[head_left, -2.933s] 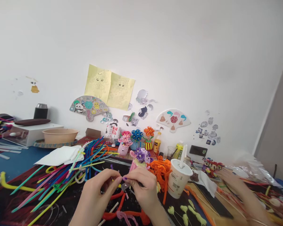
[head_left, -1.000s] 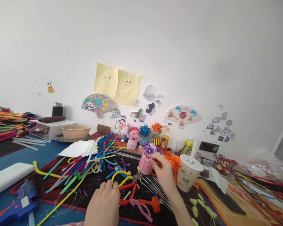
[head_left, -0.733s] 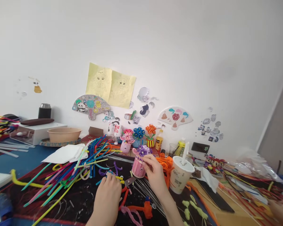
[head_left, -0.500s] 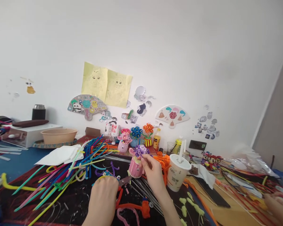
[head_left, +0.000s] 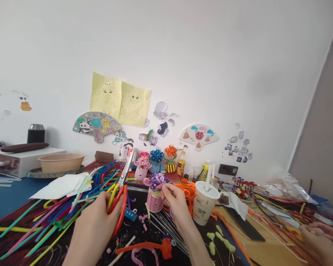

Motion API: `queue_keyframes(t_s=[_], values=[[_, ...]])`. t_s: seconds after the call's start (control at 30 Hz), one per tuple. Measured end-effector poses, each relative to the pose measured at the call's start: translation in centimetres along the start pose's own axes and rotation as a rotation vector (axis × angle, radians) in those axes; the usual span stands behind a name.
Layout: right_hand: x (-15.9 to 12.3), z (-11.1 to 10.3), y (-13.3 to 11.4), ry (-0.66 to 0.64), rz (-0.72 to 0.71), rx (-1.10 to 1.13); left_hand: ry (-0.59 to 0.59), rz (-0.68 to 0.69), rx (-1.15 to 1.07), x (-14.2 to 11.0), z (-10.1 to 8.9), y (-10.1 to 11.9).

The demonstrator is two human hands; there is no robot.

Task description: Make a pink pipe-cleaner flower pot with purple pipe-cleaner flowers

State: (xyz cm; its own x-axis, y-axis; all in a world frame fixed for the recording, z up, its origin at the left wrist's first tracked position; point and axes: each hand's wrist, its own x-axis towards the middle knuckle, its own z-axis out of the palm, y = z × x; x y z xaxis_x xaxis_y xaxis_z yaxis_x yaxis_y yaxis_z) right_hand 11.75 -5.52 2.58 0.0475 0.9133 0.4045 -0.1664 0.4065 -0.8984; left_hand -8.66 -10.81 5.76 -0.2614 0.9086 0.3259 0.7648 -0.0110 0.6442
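My left hand [head_left: 96,225] is closed round the orange and yellow handles of a pair of scissors [head_left: 121,188], whose silver blades point up and away. My right hand [head_left: 177,202] pinches a small pink craft pot with purple pipe-cleaner flowers [head_left: 154,192], holding it upright on the black mat [head_left: 100,244]. Thin wire stems [head_left: 169,229] lie fanned on the mat just below the pot.
A heap of coloured pipe cleaners [head_left: 63,207] lies at left. A paper cup with a straw [head_left: 204,203] stands right of the pot. Finished flower pots [head_left: 155,162] line the wall. Another person's hands [head_left: 320,238] work at far right. An orange pipe-cleaner piece [head_left: 152,248] lies near me.
My left hand picked the scissors off the mat and raised them, blades up. My right hand has kept hold of the pink pot. The view drifted right.
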Motion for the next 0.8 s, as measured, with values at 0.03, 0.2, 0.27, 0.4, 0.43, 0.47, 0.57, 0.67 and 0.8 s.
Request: queue_keyframes(t_s=[0.03, 0.2, 0.27, 0.4, 0.43, 0.47, 0.57, 0.67, 0.8], values=[[0.0, 0.0, 0.0, 0.012, -0.002, -0.008, -0.046, 0.005, -0.052, 0.5, 0.6, 0.4], [-0.1, 0.1, -0.4, 0.057, 0.018, -0.016, -0.192, 0.212, -0.558, 1.8, 4.6, 1.8], [-0.3, 0.4, -0.5, 0.045, 0.033, 0.01, -0.218, 0.234, -0.722, 1.9, 5.9, 2.2], [-0.7, 1.1, -0.6, -0.036, -0.021, 0.057, -0.185, 0.169, -0.833, 2.0, 7.7, 2.9], [-0.7, 1.2, -0.5, -0.071, -0.045, 0.059, -0.17, 0.174, -0.848, 2.0, 7.9, 3.0], [-0.8, 1.3, -0.4, -0.105, -0.062, 0.054, -0.161, 0.187, -0.865, 2.0, 8.0, 3.0], [-0.9, 1.5, -0.3, -0.15, -0.09, -0.027, -0.138, 0.207, -0.927, 2.0, 8.2, 2.9], [-1.2, 1.8, -0.4, -0.136, -0.121, -0.152, -0.118, 0.197, -0.985, 2.0, 8.2, 2.7], [-1.5, 2.3, -0.5, -0.188, -0.062, -0.061, -0.148, 0.187, -1.086, 1.7, 8.2, 2.8]])
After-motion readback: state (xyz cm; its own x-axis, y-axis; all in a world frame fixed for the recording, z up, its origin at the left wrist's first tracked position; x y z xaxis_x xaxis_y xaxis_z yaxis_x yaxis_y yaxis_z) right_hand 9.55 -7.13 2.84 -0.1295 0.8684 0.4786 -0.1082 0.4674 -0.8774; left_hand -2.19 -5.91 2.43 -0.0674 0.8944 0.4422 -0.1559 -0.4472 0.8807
